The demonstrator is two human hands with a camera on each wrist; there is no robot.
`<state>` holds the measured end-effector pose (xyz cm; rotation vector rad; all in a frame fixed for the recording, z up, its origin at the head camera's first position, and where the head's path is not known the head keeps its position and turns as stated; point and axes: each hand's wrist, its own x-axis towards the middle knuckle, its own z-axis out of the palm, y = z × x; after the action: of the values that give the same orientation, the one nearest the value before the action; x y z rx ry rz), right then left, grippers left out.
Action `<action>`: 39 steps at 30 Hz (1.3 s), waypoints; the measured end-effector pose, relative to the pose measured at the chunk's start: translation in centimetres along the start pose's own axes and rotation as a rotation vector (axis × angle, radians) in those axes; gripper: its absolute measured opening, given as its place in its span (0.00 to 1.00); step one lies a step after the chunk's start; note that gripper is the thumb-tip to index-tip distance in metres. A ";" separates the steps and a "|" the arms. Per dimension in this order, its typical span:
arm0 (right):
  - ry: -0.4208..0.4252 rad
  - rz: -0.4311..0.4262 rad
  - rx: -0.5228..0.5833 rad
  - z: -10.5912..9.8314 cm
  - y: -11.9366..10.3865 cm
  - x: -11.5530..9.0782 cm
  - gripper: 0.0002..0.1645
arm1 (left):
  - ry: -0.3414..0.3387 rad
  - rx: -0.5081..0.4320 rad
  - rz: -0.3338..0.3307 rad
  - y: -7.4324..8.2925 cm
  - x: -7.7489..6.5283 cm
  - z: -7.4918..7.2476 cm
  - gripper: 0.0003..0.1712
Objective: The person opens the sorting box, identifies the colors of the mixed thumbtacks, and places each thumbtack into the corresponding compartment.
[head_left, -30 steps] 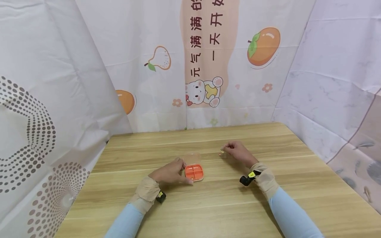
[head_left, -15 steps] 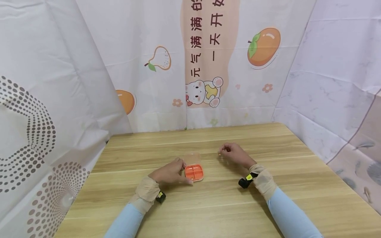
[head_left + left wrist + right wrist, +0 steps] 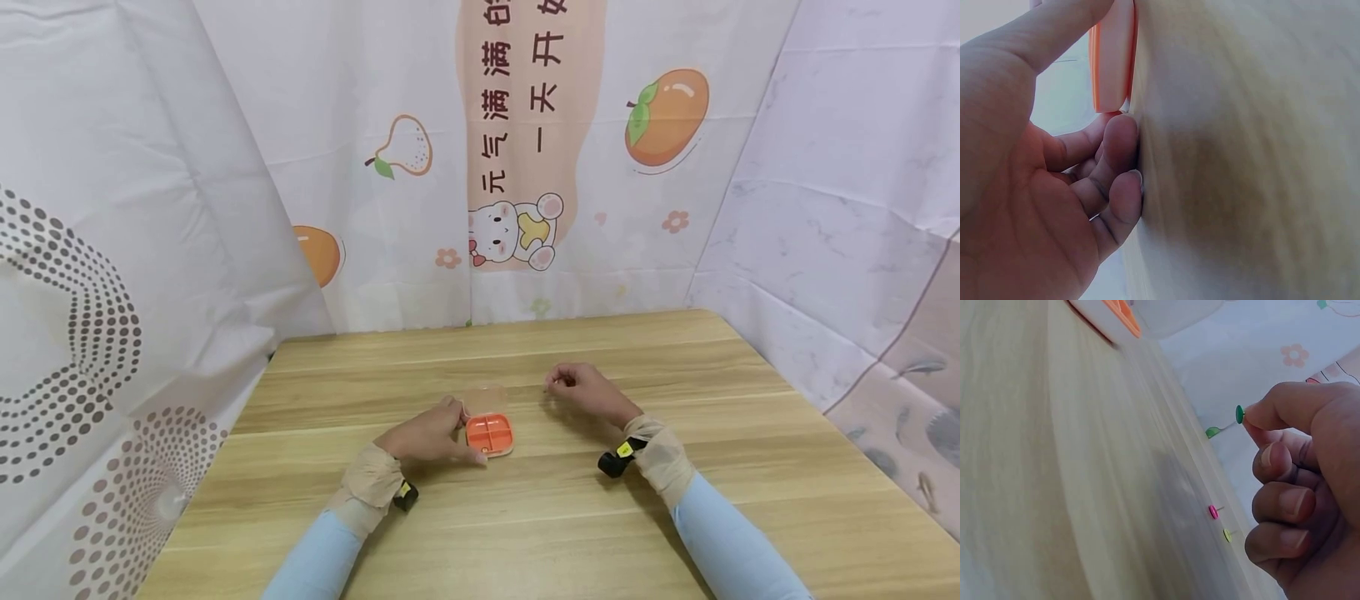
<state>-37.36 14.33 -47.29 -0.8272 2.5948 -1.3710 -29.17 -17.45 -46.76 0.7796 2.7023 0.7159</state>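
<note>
My left hand (image 3: 431,433) steadies a small orange box (image 3: 500,435) on the table, its thumb along the near side and fingers at the left. The box has compartments, and a tiny item (image 3: 484,450) lies in the near left one. Its clear lid (image 3: 486,401) is folded back behind. In the left wrist view, fingers touch the end of the box (image 3: 1113,69). To the right of the box, my right hand (image 3: 592,392) pinches a green thumbtack (image 3: 1240,414) by its pin, between thumb and index finger, above the table.
On the wooden table (image 3: 480,533) lie a pink thumbtack (image 3: 1213,512) and a yellow thumbtack (image 3: 1227,535), below my right hand; the hand hides them in the head view. Printed curtains (image 3: 390,250) hang behind the table and at both sides.
My right hand has shifted slightly left and toward the box, and now carries the green thumbtack. The small pieces seen by its fingertips earlier are hidden in the head view. The left hand stays put.
</note>
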 end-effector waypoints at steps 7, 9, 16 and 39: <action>-0.051 -0.036 0.020 0.3 -0.1 0.1 0.11 | 0.009 -0.004 -0.008 0.1 0.0 0.0 0.44; -0.061 -0.049 0.020 0.4 -0.3 0.1 0.12 | 0.007 -0.002 -0.012 0.2 0.0 -0.1 0.44; -0.069 -0.049 0.011 0.7 -0.5 0.0 0.14 | 0.006 -0.006 -0.014 0.4 -0.1 0.0 0.44; -0.110 -0.061 0.011 1.5 -0.9 0.1 0.07 | 0.008 -0.015 0.006 0.1 0.1 0.0 0.43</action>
<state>-36.58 12.83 -47.45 -0.9584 2.4968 -1.3141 -29.19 -17.33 -46.74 0.7827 2.7002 0.7409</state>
